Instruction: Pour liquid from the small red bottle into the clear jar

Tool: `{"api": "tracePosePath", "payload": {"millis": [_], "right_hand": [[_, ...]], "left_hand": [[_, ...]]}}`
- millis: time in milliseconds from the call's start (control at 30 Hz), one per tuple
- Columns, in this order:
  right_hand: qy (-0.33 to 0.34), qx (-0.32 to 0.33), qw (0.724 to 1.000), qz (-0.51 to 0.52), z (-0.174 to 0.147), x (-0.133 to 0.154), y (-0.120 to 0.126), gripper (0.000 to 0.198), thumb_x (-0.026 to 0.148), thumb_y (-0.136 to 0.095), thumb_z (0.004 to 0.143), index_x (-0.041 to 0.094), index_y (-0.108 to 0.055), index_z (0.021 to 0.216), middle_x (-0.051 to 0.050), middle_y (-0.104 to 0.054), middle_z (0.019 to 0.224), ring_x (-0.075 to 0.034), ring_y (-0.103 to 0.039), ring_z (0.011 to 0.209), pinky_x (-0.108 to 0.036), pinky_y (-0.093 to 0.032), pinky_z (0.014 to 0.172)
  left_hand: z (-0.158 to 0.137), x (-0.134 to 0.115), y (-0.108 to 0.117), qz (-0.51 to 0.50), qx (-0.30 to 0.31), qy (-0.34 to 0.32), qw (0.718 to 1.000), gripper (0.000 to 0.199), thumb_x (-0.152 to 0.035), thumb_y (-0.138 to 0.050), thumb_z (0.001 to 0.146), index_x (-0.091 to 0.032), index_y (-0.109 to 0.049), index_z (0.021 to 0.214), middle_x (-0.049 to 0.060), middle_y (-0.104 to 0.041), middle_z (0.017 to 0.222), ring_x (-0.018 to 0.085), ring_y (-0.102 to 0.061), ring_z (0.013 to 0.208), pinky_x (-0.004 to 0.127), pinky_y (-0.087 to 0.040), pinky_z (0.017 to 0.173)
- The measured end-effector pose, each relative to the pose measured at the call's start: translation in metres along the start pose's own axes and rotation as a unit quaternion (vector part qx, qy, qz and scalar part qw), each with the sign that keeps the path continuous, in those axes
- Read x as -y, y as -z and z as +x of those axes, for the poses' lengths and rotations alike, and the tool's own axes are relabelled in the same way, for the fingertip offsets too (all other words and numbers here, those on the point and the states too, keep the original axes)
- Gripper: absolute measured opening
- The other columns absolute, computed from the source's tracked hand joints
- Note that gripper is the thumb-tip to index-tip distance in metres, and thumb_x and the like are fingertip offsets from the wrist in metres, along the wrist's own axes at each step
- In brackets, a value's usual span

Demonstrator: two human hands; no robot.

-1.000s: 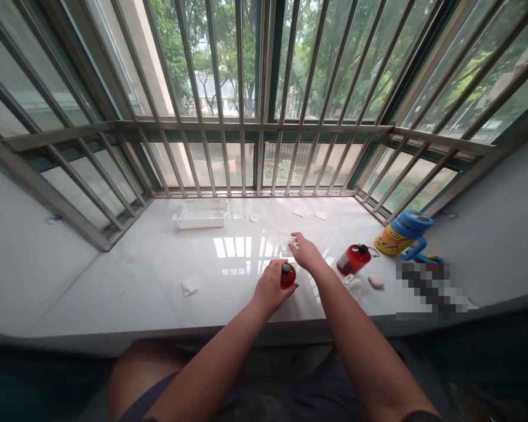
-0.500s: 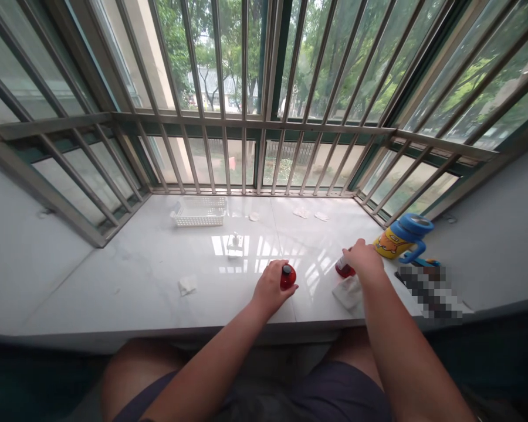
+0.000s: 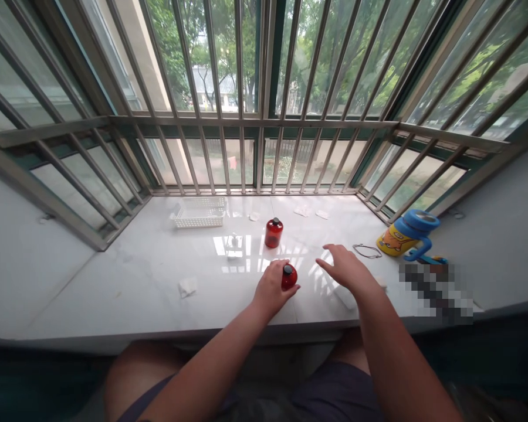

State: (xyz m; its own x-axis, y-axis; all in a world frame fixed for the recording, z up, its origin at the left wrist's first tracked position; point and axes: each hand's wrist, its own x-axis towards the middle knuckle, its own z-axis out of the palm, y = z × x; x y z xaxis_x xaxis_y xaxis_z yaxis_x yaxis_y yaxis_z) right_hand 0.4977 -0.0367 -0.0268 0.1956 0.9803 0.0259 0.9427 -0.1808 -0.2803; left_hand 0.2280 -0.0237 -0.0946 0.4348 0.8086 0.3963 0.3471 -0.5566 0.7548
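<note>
Both hands are over the near edge of a white marble sill [image 3: 136, 275]. Left hand [image 3: 270, 288] is closed around a small red bottle [image 3: 288, 276] with a black cap, which sits on the sill near the front edge; the fingers wrap its left side and the cap pokes out above them. Right hand [image 3: 347, 271] is open, fingers spread and palm down, holding nothing; it hovers just above a white cloth [image 3: 347, 298] (mostly hidden beneath the wrist). A second red bottle [image 3: 273, 232] stands upright farther back, behind the held one and apart from both hands. To the right lie a thin wire ring [image 3: 366, 251] and, beyond it, a yellow cup with a blue lid [image 3: 407, 234] tipped on its side. A white plastic basket [image 3: 199, 212] sits at the back left near the window bars [image 3: 242, 94], and a crumpled tissue [image 3: 187, 286] lies at the left front.
</note>
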Motion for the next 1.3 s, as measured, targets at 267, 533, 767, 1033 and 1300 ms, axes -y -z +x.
{"api": "tracePosePath", "payload": {"millis": [267, 533, 767, 1033, 1300], "right_hand": [[-0.134, 0.048, 0.982, -0.122, -0.067, -0.056, -0.028, 0.067, 0.047, -0.078, 0.088, 0.016, -0.056, 0.143, -0.022, -0.066, 0.129, -0.041, -0.068, 0.118, -0.046, -0.053, 0.095], [-0.068, -0.009, 0.995, -0.071, -0.044, -0.057, -0.044, 0.063, 0.028, -0.073, 0.089, 0.02, -0.053, 0.148, -0.015, -0.065, 0.132, -0.032, -0.069, 0.114, -0.038, -0.052, 0.098], [-0.081, -0.152, 0.985, -0.025, 0.044, -0.039, -0.022, 0.066, 0.038, -0.065, 0.096, 0.007, -0.046, 0.15, -0.029, -0.045, 0.154, -0.041, -0.04, 0.149, -0.053, -0.034, 0.122], [0.114, -0.198, 0.938, 0.261, 0.082, 0.1, -0.036, 0.054, 0.05, -0.055, 0.101, 0.017, -0.055, 0.144, -0.02, -0.055, 0.151, -0.034, -0.043, 0.148, -0.053, -0.032, 0.127], [0.066, -0.103, 0.927, 0.356, 0.124, 0.174, -0.092, 0.043, 0.059, -0.05, 0.1, 0.022, -0.066, 0.114, -0.009, -0.075, 0.111, -0.026, -0.071, 0.101, -0.043, -0.057, 0.096]], "left_hand": [[0.083, 0.017, -0.054, 0.075, 0.037, -0.017, 0.996, 0.094, -0.048, -0.087, 0.083, -0.02, -0.039, 0.159, 0.025, -0.05, 0.158, 0.042, -0.05, 0.15, 0.061, -0.046, 0.12], [0.084, 0.008, -0.048, 0.127, -0.012, -0.074, 0.989, 0.089, -0.043, -0.071, 0.096, -0.016, -0.025, 0.168, 0.024, -0.025, 0.176, 0.04, -0.019, 0.166, 0.062, -0.024, 0.134], [0.031, 0.035, 0.037, 0.18, -0.118, -0.032, 0.976, 0.08, -0.035, -0.063, 0.101, -0.022, -0.02, 0.168, 0.021, -0.026, 0.176, 0.038, -0.016, 0.167, 0.065, -0.027, 0.133], [0.054, 0.103, 0.11, 0.071, -0.19, 0.209, 0.957, 0.079, -0.051, -0.071, 0.094, -0.017, -0.037, 0.157, 0.024, -0.04, 0.168, 0.039, -0.032, 0.161, 0.059, -0.03, 0.131], [0.066, 0.125, 0.111, 0.003, -0.127, 0.213, 0.969, 0.045, -0.041, -0.066, 0.099, -0.024, -0.056, 0.14, 0.014, -0.074, 0.135, 0.03, -0.067, 0.134, 0.047, -0.053, 0.109]]}}
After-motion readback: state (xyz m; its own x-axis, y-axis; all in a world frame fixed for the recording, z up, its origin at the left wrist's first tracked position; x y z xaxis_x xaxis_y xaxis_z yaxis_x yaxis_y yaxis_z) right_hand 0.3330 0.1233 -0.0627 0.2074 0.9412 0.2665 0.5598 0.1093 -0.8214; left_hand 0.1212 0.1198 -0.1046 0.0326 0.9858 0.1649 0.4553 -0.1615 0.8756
